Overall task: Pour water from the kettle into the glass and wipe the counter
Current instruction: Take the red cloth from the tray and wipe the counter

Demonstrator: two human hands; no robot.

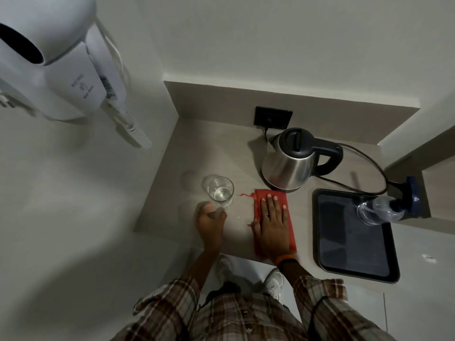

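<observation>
Head view looks straight down on a counter (209, 148) in a corner. Nearest, the right hand (273, 227) lies flat, fingers spread, palm down on a red cloth (291, 232); it presses the cloth rather than gripping it, and the cloth shows beyond the fingertips and to the right of the hand. Left of it, the left hand (209, 222) curls around the base of the glass (220, 191), which stands upright with a little water in it, just beyond the knuckles. Right of the cloth sits a dark tray (320, 242) with a plastic bottle (379, 209) at its far right corner. Farther back, just beyond the cloth's far edge, the kettle (288, 166) stands, lid shut, handle to the right, its cord running to a wall socket (273, 116).
</observation>
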